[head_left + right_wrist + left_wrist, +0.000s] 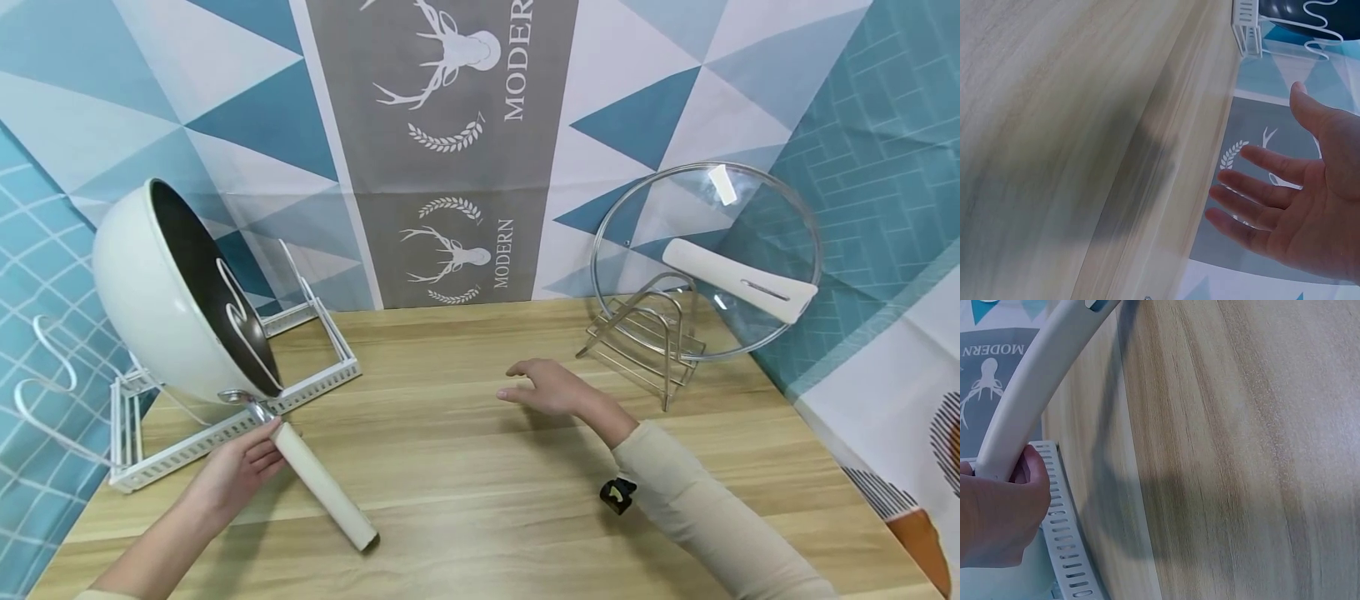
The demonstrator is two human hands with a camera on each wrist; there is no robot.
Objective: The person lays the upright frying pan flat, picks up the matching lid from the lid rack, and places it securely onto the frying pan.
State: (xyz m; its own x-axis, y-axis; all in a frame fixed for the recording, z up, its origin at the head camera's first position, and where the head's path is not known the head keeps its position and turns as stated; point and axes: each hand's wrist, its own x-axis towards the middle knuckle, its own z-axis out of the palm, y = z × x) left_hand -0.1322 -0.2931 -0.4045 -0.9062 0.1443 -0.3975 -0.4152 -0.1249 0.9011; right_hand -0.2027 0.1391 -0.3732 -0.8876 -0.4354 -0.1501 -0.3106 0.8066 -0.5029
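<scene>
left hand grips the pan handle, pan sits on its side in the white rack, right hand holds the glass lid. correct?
Not quite. The right hand holds nothing: the head view shows it open above the table, apart from the glass lid, which leans in its wire stand. The rest holds: the left hand grips the pan handle, the pan on its side in the white rack.

I see a light wooden bench (pixel 480 467) against a backdrop (pixel 450 150) of blue triangles and grey deer prints.
</scene>
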